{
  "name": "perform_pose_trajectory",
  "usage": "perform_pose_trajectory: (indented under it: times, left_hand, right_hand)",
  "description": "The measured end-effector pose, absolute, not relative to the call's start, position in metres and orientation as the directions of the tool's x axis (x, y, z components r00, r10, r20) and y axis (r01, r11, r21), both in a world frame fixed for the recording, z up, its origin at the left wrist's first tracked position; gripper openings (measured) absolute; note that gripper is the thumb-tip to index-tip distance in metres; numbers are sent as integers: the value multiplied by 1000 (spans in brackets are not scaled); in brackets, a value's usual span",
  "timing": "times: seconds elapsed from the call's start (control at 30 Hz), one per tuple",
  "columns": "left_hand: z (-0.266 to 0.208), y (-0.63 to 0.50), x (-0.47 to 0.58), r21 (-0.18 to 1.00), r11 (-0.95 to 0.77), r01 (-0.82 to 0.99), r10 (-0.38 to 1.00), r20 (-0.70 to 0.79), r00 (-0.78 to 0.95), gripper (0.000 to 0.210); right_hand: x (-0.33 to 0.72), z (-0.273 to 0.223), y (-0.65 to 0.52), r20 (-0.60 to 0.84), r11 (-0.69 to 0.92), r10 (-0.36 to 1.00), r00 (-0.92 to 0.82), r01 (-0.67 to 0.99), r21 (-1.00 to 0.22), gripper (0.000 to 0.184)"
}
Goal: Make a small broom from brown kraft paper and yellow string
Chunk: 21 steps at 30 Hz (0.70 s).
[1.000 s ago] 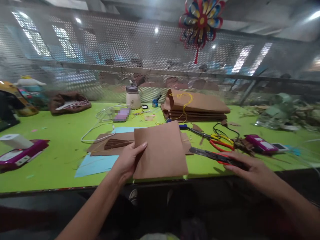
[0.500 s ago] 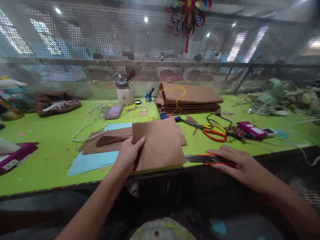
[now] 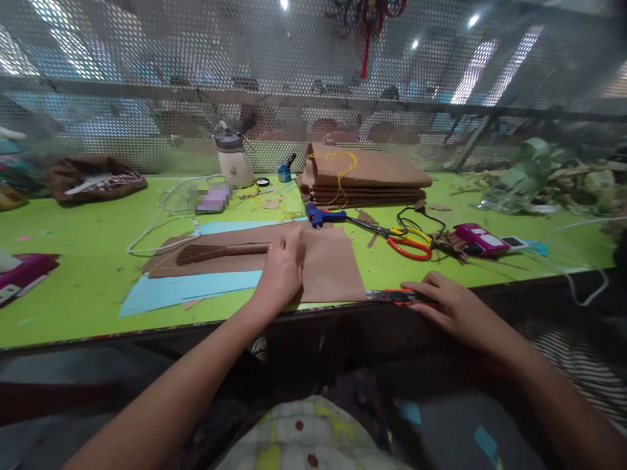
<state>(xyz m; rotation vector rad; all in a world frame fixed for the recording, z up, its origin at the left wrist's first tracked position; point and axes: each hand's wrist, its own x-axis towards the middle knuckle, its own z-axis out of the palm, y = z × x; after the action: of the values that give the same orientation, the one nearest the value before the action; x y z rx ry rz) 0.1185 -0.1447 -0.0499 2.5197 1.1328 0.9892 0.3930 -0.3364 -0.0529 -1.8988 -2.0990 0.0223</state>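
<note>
My left hand (image 3: 283, 266) is curled closed on the left part of a brown paper sheet (image 3: 330, 267) near the table's front edge; its fingertips are partly hidden. My right hand (image 3: 448, 303) grips a red and black utility knife (image 3: 399, 297), its metal end against or under the sheet's lower right corner. Left of my left hand, a brown paper bundle with a fringed end (image 3: 203, 252) lies on a long brown paper piece (image 3: 164, 264), over light blue paper (image 3: 147, 294).
A blue glue gun (image 3: 323, 215) and scissors with red and yellow handles (image 3: 409, 247) lie behind the sheet. Farther back stand a brown paper stack (image 3: 367, 170), a bottle (image 3: 234, 160) and a small blue jar (image 3: 285, 172). A purple device (image 3: 480, 239) is at right.
The raised sheet has come down flatter near the table edge. My left hand has shifted right from the sheet's edge onto it. The knife stays in my right hand; the view has tilted down.
</note>
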Motion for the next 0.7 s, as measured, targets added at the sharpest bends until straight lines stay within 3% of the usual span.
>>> perform_pose_trajectory:
  times: [0.13, 0.27, 0.4, 0.5, 0.7]
  left_hand:
    - [-40, -150, 117, 135, -806, 576, 552, 523, 650, 31]
    - [-29, -143, 121, -47, -972, 231, 201, 345, 917, 32]
    - [-31, -131, 129, -28, -999, 18, 13, 184, 983, 37]
    - [-39, -122, 133, -12, -1000, 22, 19, 219, 976, 37]
    - [-54, -109, 137, 175, -982, 68, 121, 314, 942, 33]
  right_hand:
    - [393, -54, -335, 253, 194, 954, -160, 974, -119, 35]
    - [391, -48, -333, 214, 253, 950, -228, 963, -96, 39]
    - [387, -40, -331, 134, 290, 954, -267, 936, -200, 42]
    - [384, -38, -328, 98, 283, 959, -266, 926, -250, 41]
    - [383, -39, -323, 138, 294, 954, -267, 927, -234, 38]
